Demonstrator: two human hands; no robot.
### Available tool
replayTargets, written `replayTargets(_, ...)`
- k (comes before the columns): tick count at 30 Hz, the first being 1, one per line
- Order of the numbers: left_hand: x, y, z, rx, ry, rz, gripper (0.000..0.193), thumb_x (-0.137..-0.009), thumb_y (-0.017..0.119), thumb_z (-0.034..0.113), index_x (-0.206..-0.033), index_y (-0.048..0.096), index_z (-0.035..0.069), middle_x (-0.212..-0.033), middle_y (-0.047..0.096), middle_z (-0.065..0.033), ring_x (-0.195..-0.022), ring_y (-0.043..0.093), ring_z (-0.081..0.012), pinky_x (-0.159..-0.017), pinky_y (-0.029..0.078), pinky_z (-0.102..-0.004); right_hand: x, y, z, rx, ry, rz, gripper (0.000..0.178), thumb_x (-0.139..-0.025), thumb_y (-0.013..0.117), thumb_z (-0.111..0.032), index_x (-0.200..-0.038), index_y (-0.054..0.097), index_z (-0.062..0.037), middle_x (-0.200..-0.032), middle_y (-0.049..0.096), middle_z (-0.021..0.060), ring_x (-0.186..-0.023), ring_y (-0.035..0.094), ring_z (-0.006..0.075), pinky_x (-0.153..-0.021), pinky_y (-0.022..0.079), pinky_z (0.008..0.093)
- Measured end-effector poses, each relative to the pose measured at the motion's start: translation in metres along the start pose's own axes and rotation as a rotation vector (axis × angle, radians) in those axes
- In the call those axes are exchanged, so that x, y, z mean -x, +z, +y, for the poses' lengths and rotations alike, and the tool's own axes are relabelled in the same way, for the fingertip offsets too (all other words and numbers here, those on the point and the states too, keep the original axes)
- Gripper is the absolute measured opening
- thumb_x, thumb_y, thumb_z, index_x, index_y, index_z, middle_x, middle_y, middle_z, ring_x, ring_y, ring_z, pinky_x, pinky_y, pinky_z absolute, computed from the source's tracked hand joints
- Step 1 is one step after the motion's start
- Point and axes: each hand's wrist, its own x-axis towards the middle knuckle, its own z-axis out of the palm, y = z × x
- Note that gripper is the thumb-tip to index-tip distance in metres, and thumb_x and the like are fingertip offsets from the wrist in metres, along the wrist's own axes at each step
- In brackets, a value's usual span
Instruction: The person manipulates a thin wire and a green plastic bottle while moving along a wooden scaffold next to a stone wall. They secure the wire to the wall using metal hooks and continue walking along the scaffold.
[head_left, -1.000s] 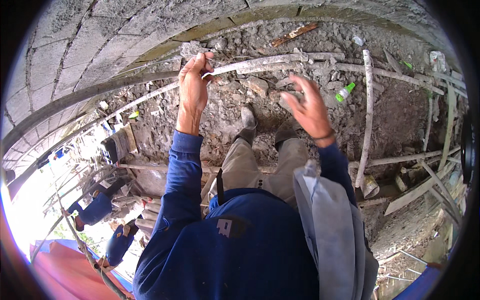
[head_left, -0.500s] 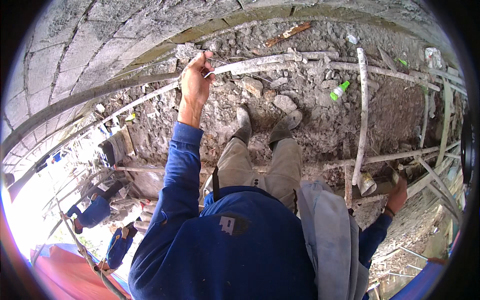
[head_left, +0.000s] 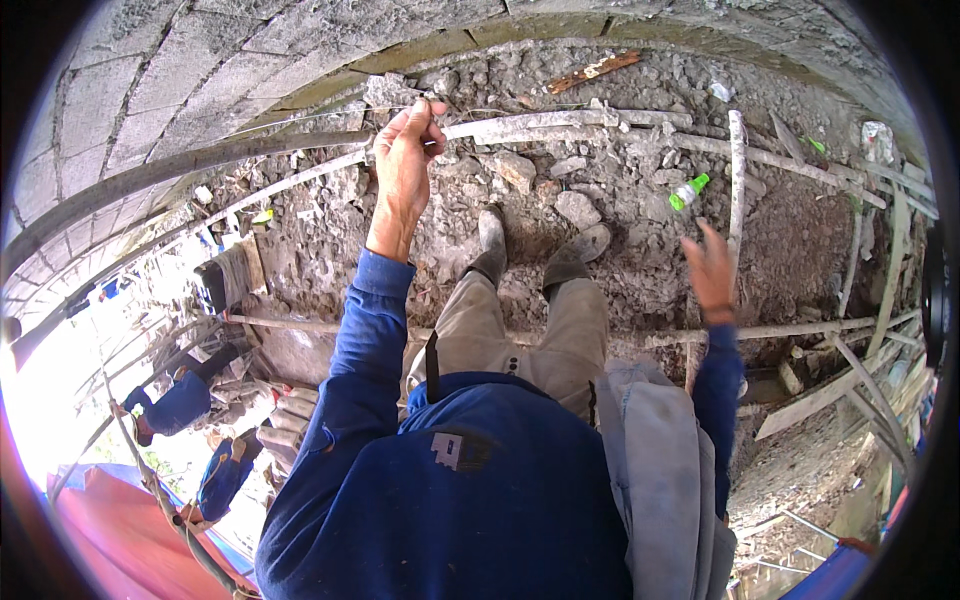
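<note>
- Far left, a red sheet [head_left: 105, 530] fills the lower corner, with another person's blue clothing [head_left: 180, 402] above it against harsh glare.
- A grey block wall [head_left: 110, 110] curves across the upper left; in front of it, a thin strand [head_left: 325, 117] stretches sideways to the worker's fingertips.
- The worker's left hand [head_left: 405, 160], raised over a long wooden rail [head_left: 560, 121], pinches the strand between thumb and fingers.
- At center, a pair of muddy boots [head_left: 490, 236] stands on rubble-strewn ground, pale stones [head_left: 512, 171] near the toes; a splintered brown plank [head_left: 594, 72] lies beyond the rail.
- A grey cloth [head_left: 655, 470] drapes down the worker's right side.
- A bottle with green ends [head_left: 689, 192] lies tilted on the rubble, just beyond the right hand [head_left: 709, 265].
- That hand, slightly blurred, has its fingers spread and grasps nothing visible; it is perhaps touching the pale pole [head_left: 738, 180] beside it.
- Far right, loose boards [head_left: 815, 405] lean and cross near the frame's edge.
</note>
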Motion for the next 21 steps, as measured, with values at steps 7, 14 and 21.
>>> replayTargets(7,0.006,0.009,-0.008,-0.01,0.077,-0.03,0.026,-0.105,0.063,0.027,-0.102,0.078,0.006,-0.067,0.056,0.0069,-0.06,0.045,-0.0036,-0.057,0.036,-0.0214,-0.067,0.12,-0.297,-0.91,-0.257,-0.467,0.078,-0.096,0.069,-0.052,-0.15,0.046,0.0002,-0.137,0.062,0.0235,-0.127,0.062,0.0315,-0.103,0.051,0.0382)
replayTargets(14,0.011,-0.001,-0.007,0.062,-0.028,-0.063,0.028,-0.105,0.061,0.026,-0.105,0.076,0.003,-0.068,0.053,0.0064,-0.06,0.043,-0.0048,-0.057,0.032,-0.0224,-0.053,0.072,-0.269,-1.096,-0.104,-0.581,0.034,-0.105,0.063,-0.036,-0.099,0.072,-0.0044,-0.071,0.058,-0.0049,-0.053,0.045,0.0019,-0.043,0.034,0.021)
replayTargets(21,0.011,0.003,-0.003,0.309,-0.12,-0.149,0.026,-0.105,0.063,0.024,-0.113,0.073,0.001,-0.078,0.064,0.0015,-0.071,0.057,-0.009,-0.063,0.047,-0.0252,-0.031,0.003,-0.204,-1.458,0.176,-0.378,0.02,-0.108,0.056,-0.018,-0.113,0.065,-0.0008,-0.097,0.068,0.0037,-0.05,0.033,0.0007,-0.04,0.026,0.0196)
